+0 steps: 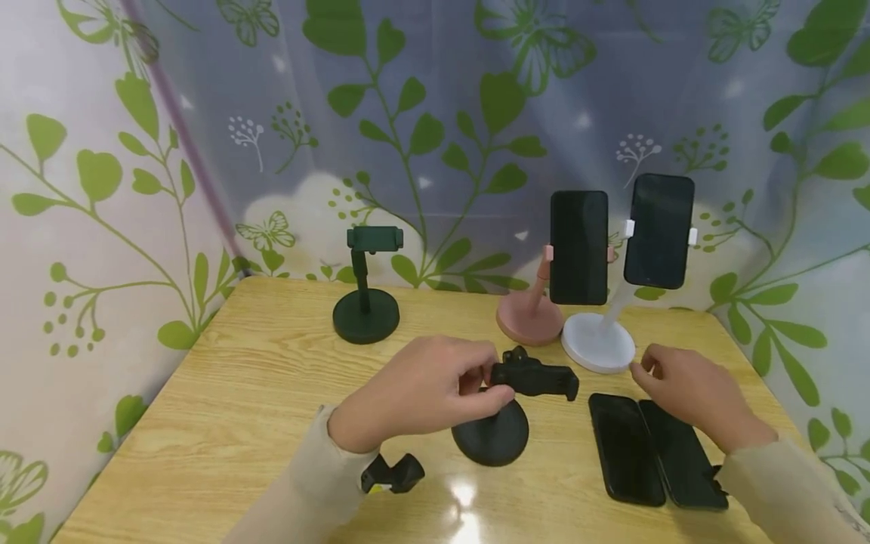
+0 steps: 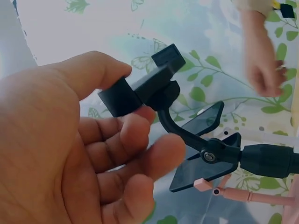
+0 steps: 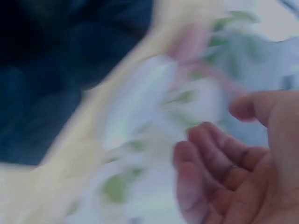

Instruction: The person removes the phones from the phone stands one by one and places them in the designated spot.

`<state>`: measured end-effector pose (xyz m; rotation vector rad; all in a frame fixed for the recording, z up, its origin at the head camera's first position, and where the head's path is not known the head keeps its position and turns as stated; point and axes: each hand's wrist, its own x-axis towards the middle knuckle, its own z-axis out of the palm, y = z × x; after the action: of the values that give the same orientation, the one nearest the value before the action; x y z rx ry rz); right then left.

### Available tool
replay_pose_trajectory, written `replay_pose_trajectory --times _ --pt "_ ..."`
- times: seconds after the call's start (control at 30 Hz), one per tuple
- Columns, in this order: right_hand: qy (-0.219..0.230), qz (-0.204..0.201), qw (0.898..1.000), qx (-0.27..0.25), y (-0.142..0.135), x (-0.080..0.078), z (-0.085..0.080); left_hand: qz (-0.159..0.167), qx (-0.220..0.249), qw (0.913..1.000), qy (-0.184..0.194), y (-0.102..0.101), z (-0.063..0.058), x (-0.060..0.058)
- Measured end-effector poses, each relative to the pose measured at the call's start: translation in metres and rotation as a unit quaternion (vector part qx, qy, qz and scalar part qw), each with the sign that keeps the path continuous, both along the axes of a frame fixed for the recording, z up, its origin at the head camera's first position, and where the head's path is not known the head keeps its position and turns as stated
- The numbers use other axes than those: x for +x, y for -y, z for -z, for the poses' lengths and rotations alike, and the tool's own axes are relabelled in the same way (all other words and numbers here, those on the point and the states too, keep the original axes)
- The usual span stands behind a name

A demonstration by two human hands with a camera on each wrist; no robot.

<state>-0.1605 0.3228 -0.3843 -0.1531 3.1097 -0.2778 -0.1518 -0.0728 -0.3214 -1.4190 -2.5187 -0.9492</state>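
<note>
My left hand (image 1: 431, 385) pinches one end of the clamp of a black phone stand (image 1: 540, 379). In the left wrist view the thumb and fingertips grip the clamp's end piece (image 2: 120, 97), while the curved neck (image 2: 175, 128) runs off to the right. The stand's round base (image 1: 495, 437) rests on the table, and its clamp holds no phone. My right hand (image 1: 693, 389) hovers near two dark phones (image 1: 624, 453) lying side by side. Its fingers are loosely curled around nothing, and the right wrist view shows the palm (image 3: 247, 182) bare.
At the back right, a pink stand (image 1: 529, 321) and a white stand (image 1: 598, 344) each hold an upright phone. A dark green stand (image 1: 365, 317) with a bare clamp is at the back left. Patterned fabric (image 1: 435, 136) hangs behind the wooden table (image 1: 258, 378).
</note>
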Motion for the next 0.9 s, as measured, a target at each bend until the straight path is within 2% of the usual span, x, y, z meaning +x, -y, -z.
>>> replay_pose_trajectory --times 0.07,0.13,0.17,0.23,0.27,0.33,0.4,0.47,0.5,0.53,0.57,0.6,0.63,0.67,0.7,0.83,0.87,0.9 --pt "-0.081 -0.016 0.996 -0.025 0.023 0.008 -0.012 0.007 0.005 1.0000 0.002 0.000 0.000 -0.002" --pt "-0.177 -0.029 0.982 -0.056 0.044 0.018 -0.024 0.015 0.007 0.9998 0.009 0.000 0.001 -0.003" --pt "-0.222 -0.034 0.971 -0.076 0.054 0.024 -0.030 0.020 0.007 0.9997 0.012 0.000 0.001 -0.003" --pt "-0.305 -0.053 0.941 -0.134 0.074 0.037 -0.043 0.029 0.008 0.9994 0.015 0.001 0.002 -0.004" --pt "-0.343 -0.068 0.921 -0.171 0.083 0.044 -0.050 0.033 0.009 0.9993 0.014 0.001 0.003 -0.005" --pt "-0.408 -0.105 0.871 -0.254 0.102 0.059 -0.062 0.042 0.011 0.9990 0.011 0.001 0.004 -0.006" --pt "-0.460 -0.159 0.807 -0.335 0.120 0.069 -0.073 0.050 0.015 0.9986 0.007 0.001 0.006 -0.007" --pt "-0.502 -0.207 0.741 -0.394 0.135 0.076 -0.081 0.055 0.020 0.9982 0.005 0.001 0.007 -0.007" --pt "-0.516 -0.226 0.713 -0.419 0.141 0.077 -0.084 0.058 0.021 0.9980 0.006 0.001 0.008 -0.008" --pt "-0.525 -0.242 0.688 -0.438 0.146 0.078 -0.086 0.061 0.023 0.9979 0.007 0.001 0.009 -0.009" --pt "-0.532 -0.255 0.668 -0.454 0.150 0.078 -0.087 0.062 0.024 0.9977 0.006 0.001 0.010 -0.009" --pt "-0.536 -0.265 0.653 -0.465 0.152 0.078 -0.088 0.065 0.024 0.9976 0.008 0.001 0.011 -0.009" --pt "-0.537 -0.270 0.649 -0.467 0.153 0.078 -0.087 0.066 0.025 0.9975 0.008 0.001 0.012 -0.009" --pt "-0.536 -0.270 0.653 -0.462 0.153 0.077 -0.087 0.066 0.025 0.9974 0.010 0.001 0.012 -0.009" --pt "-0.533 -0.265 0.666 -0.449 0.152 0.077 -0.086 0.067 0.026 0.9973 0.012 0.001 0.013 -0.010" --pt "-0.508 -0.232 0.742 -0.371 0.142 0.077 -0.083 0.069 0.030 0.9968 0.028 0.001 0.012 -0.011" --pt "-0.505 -0.224 0.753 -0.359 0.140 0.076 -0.083 0.071 0.032 0.9964 0.035 0.000 0.012 -0.011" --pt "-0.502 -0.220 0.757 -0.354 0.139 0.074 -0.082 0.073 0.033 0.9959 0.041 0.000 0.011 -0.012"
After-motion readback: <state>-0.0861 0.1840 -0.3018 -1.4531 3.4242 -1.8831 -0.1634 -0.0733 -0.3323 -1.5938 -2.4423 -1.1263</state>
